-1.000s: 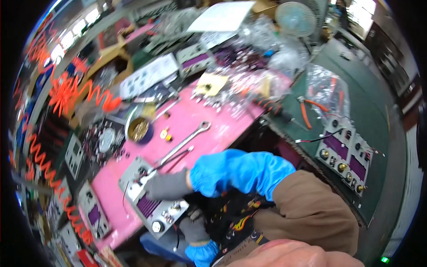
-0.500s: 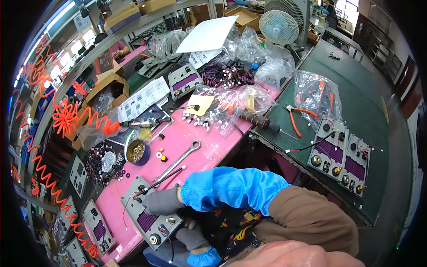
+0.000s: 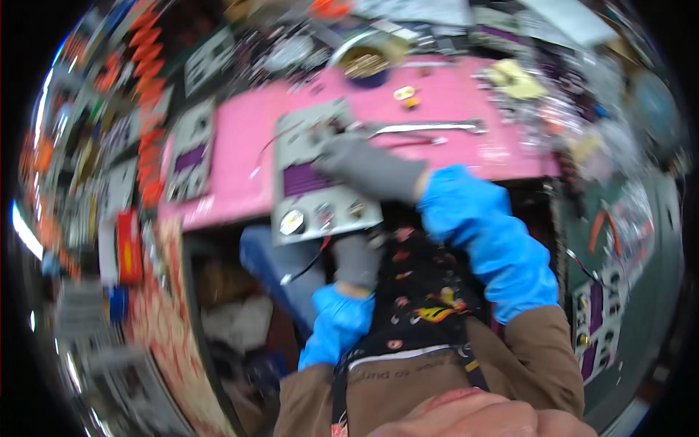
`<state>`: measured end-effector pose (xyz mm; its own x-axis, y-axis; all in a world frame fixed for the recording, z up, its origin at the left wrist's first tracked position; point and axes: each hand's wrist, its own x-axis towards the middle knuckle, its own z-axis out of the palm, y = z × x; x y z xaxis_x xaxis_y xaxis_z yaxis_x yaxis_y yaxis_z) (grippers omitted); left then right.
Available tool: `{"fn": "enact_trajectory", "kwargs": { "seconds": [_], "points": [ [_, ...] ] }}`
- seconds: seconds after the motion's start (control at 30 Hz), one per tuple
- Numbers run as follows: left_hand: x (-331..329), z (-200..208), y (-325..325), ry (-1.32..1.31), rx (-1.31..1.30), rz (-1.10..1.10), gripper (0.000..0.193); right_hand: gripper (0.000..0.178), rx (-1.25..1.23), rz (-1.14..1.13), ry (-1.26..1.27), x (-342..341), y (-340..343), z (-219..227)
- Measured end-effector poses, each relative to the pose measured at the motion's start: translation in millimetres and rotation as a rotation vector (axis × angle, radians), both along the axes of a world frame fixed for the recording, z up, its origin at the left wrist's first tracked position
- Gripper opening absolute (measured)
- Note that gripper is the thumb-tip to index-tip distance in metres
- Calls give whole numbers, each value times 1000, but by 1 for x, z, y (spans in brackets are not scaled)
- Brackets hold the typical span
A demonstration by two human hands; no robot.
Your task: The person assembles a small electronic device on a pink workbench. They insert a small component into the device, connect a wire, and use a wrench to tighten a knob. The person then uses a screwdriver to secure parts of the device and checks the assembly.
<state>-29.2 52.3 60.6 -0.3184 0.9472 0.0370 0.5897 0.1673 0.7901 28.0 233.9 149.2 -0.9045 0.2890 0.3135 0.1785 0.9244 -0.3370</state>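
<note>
A grey panel [image 3: 290, 149] with a purple section lies on the pink mat, its near end jutting over the table edge. My right hand [image 3: 370, 167], in a grey glove, rests on the panel's right side with fingers curled by the small wired parts at its far end; what they grip is hidden. Under the panel's near right corner is my left hand [image 3: 355, 261], also gloved, its fingers hidden by the panel. A round metal knob-like part [image 3: 293, 222] sits on the panel's near end. One red-and-black wire [image 3: 309, 264] dangles from that end. The picture is smeared by motion.
Right of the panel lies a combination wrench [image 3: 429, 127] on the pink mat [image 3: 244, 138]. Farther back stands a tub [image 3: 364, 67] of brass-coloured rings. Another grey panel [image 3: 191, 153] lies to the left, near an orange coiled hose [image 3: 149, 109]. Pliers [image 3: 606, 231] lie on the green table.
The view has swung left and down, so the panel now appears nearer the middle and more upright. Both hands stay at the panel.
</note>
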Motion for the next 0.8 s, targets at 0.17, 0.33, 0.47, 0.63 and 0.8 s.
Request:
{"fn": "enact_trajectory", "kwargs": {
  "seconds": [0.17,0.33,0.47,0.63,0.8],
  "points": [
    [27,14,12,-884,61,270,18,33,-176,28,-27,9,-10,25],
    [20,22,16,-1491,-42,324,18,35,-122,46,-8,7,-8,14],
    [10,20,18,-1327,-104,226,19,37,-102,26,10,3,-5,12],
    [9,-21,14,-725,110,193,30,35,-68,22,5,0,-8,12],
    [17,23,9,-63,156,144,22,36,-51,-1,-62,2,-11,16]
  ]
}}
